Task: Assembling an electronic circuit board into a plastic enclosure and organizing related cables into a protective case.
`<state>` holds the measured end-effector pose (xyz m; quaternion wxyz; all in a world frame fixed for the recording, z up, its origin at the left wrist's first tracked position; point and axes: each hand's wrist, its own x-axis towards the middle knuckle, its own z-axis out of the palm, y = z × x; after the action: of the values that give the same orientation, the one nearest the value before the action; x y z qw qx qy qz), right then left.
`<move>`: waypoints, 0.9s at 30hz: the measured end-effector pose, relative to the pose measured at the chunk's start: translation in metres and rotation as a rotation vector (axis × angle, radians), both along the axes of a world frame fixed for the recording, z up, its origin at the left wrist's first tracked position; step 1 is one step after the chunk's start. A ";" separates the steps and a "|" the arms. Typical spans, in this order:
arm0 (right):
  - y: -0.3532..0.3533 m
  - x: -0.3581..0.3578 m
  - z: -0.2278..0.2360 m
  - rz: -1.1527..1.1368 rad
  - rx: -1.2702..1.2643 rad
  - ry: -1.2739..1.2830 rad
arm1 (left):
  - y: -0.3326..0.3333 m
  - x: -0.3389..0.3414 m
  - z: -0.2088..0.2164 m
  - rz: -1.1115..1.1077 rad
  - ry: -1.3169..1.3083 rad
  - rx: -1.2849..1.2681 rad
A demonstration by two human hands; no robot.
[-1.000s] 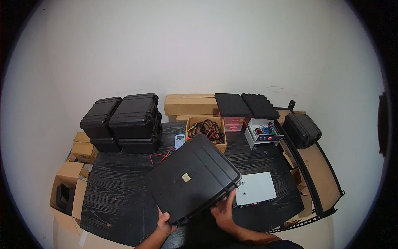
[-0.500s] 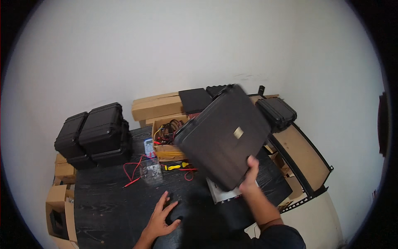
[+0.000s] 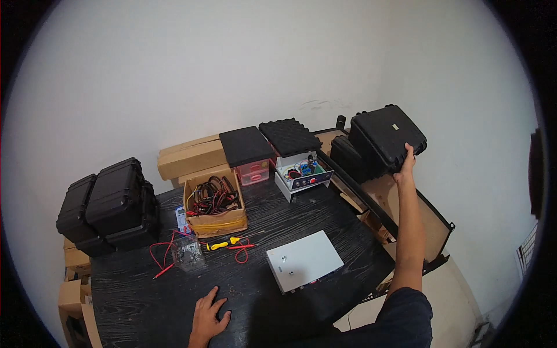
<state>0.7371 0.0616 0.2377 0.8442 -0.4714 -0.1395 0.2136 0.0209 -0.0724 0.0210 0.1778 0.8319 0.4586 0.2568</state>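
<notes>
At the far right, my right arm is stretched out over a metal-framed shelf. My right hand grips a black hard plastic case by its near right edge. That case sits on or just above another black case on the shelf; I cannot tell whether they touch. Low on the black wood-grain table, my left hand rests with fingers spread and nothing in it. To its right lies a light grey metal box with small round fittings on top.
Stacked black cases stand at the left. A cardboard box of cables, a multimeter, a yellow-handled screwdriver, a clear tray of small parts and an opened electronics unit occupy the table. Foam sheets lie behind.
My right hand has carried the black case from over the table to the shelf at the far right. The grey metal box and electronics unit now show fully. My left hand stays low, fingers spread.
</notes>
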 end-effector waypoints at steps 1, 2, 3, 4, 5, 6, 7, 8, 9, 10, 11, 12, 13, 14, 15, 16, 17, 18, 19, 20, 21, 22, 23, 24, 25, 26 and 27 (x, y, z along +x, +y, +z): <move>0.003 0.009 0.001 0.011 0.027 0.015 | 0.000 0.000 0.000 0.016 -0.022 -0.015; 0.005 0.017 -0.001 0.009 0.027 0.017 | -0.001 0.001 0.000 0.015 -0.020 -0.014; 0.007 0.024 -0.004 0.026 0.001 0.039 | -0.001 0.001 0.001 0.016 0.000 0.006; 0.012 0.026 -0.007 0.048 -0.025 0.064 | -0.002 0.001 0.002 0.024 0.024 0.026; 0.017 0.041 -0.013 0.043 -0.025 0.065 | -0.001 0.001 0.002 0.018 0.025 0.026; 0.018 0.069 -0.022 0.101 -0.012 0.062 | 0.001 0.004 0.000 0.010 0.008 0.017; 0.019 0.090 -0.026 0.167 0.000 0.062 | 0.003 0.006 -0.001 0.010 -0.007 0.007; 0.022 0.095 -0.027 0.173 -0.001 0.067 | 0.002 0.005 0.000 0.016 -0.001 0.006; 0.026 0.100 -0.029 0.285 -0.033 0.021 | 0.001 0.004 0.000 0.019 0.005 0.029; 0.028 0.106 -0.028 0.390 -0.062 -0.028 | 0.001 0.004 0.000 0.017 0.007 0.054; 0.030 0.110 -0.028 0.390 -0.061 -0.028 | 0.002 0.004 0.000 0.016 0.007 0.055; 0.033 0.114 -0.029 0.375 -0.037 -0.036 | 0.002 0.004 0.000 0.017 -0.003 0.047; 0.037 0.114 -0.030 0.362 -0.014 -0.042 | 0.002 0.005 0.001 0.020 -0.011 0.040; 0.040 0.115 -0.029 0.361 -0.014 -0.043 | 0.002 0.006 0.002 0.020 -0.012 0.040; 0.042 0.117 -0.028 0.248 -0.045 -0.008 | 0.003 0.008 0.004 0.019 -0.013 0.020; 0.045 0.114 -0.028 0.140 -0.076 0.031 | 0.002 0.008 0.006 0.022 -0.010 -0.001; 0.047 0.113 -0.028 0.141 -0.077 0.031 | 0.002 0.007 0.006 0.023 -0.010 -0.002; 0.047 0.111 -0.028 0.144 -0.058 0.037 | 0.002 0.007 0.005 0.021 -0.017 -0.003; 0.052 0.105 -0.028 0.154 -0.038 0.047 | 0.002 0.005 0.005 0.026 -0.020 -0.005; 0.053 0.099 -0.029 0.163 -0.038 0.052 | 0.000 0.004 0.006 0.034 -0.015 -0.005; 0.053 0.094 -0.031 0.268 -0.080 0.008 | -0.002 0.003 0.007 0.045 0.004 -0.002; 0.053 0.088 -0.030 0.371 -0.120 -0.040 | -0.003 0.002 0.009 0.053 0.020 0.002; 0.046 0.104 -0.028 0.352 -0.121 -0.052 | 0.000 0.004 0.006 0.035 0.008 0.003; 0.040 0.119 -0.024 0.373 -0.089 -0.097 | 0.004 0.006 0.002 0.016 -0.008 -0.004; 0.042 0.121 -0.023 0.410 -0.056 -0.132 | 0.005 0.006 0.001 0.013 -0.012 -0.013; 0.044 0.122 -0.024 0.406 -0.058 -0.135 | 0.006 0.007 0.000 0.009 -0.016 -0.013; 0.057 0.106 -0.027 0.257 -0.097 -0.086 | 0.004 0.006 0.001 0.021 0.002 -0.015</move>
<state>0.8433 0.1184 0.2108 0.7793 -0.4988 -0.2240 0.3061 0.0265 -0.0680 0.0222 0.1808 0.8260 0.4695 0.2544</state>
